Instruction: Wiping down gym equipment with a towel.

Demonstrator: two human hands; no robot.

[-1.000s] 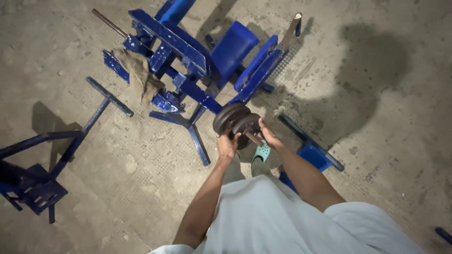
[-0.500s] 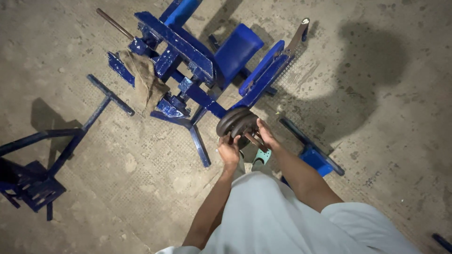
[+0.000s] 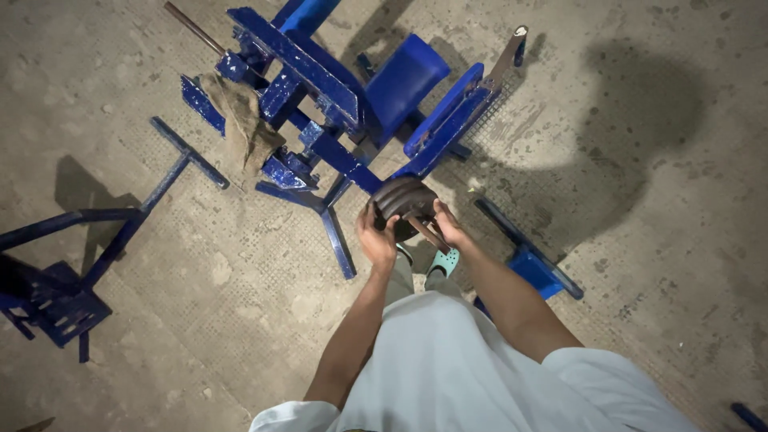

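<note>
Hands grip a dark dumbbell (image 3: 406, 206) above the concrete floor (image 3: 640, 200): the left hand (image 3: 376, 240) clasps its near-left side, the right hand (image 3: 448, 228) wraps the bar. Just beyond stands a blue metal frame (image 3: 336, 96) with a rag (image 3: 244, 124) draped over it.

Concrete floor (image 3: 640, 240) bears blue metal frames (image 3: 336, 96).

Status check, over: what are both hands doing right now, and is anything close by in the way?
Left hand and right hand grip dark round weight plates on a short bar. Held above concrete floor. Blue painted metal bench frame sits just ahead.
</note>
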